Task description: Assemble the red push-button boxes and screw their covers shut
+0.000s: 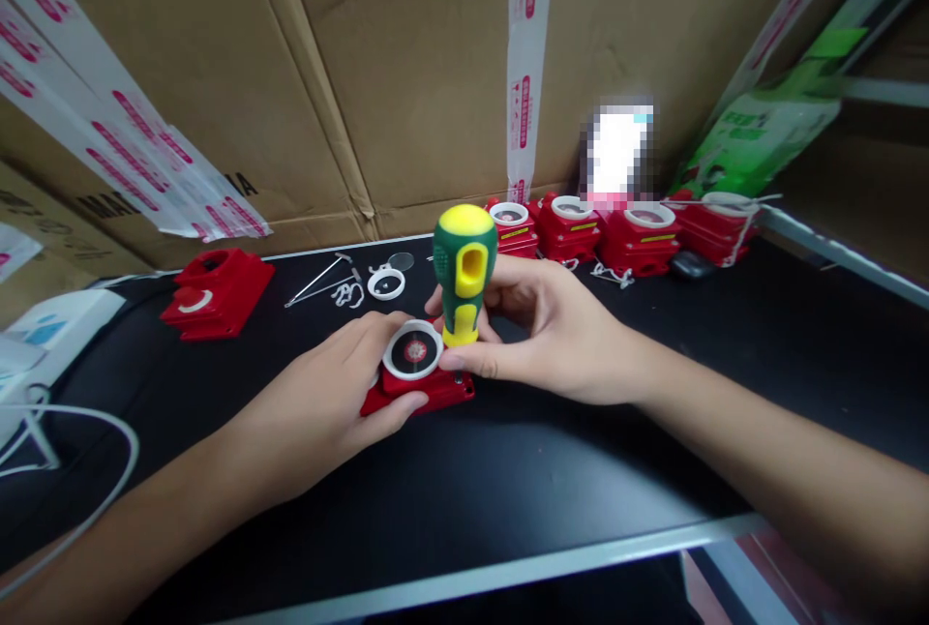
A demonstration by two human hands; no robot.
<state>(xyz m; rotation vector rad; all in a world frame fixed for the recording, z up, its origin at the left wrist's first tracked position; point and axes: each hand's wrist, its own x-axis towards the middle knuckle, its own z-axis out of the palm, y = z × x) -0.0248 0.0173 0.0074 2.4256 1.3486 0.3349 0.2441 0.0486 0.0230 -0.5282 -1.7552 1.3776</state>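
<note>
My left hand (348, 383) is wrapped round a red box (428, 400) with a white ring and a round black face on top, holding it against the black table. In my right hand (552, 330) is a green and yellow screwdriver (464, 267), its thumb and fingers closed round the lower handle. The screwdriver stands nearly upright over the right side of the box; its tip is hidden by the handle and my fingers. Just behind the box lies a loose white ring (386, 284), close to a clear disc (401, 262).
Another red housing (218, 294) sits at the left, near thin metal rods (319, 282). Several red boxes with white rings (639, 238) line the back right, before a lit phone (616, 156) and a green bottle (762, 132). Cardboard (421, 54) walls the back. A white cable (134, 451) curves at left.
</note>
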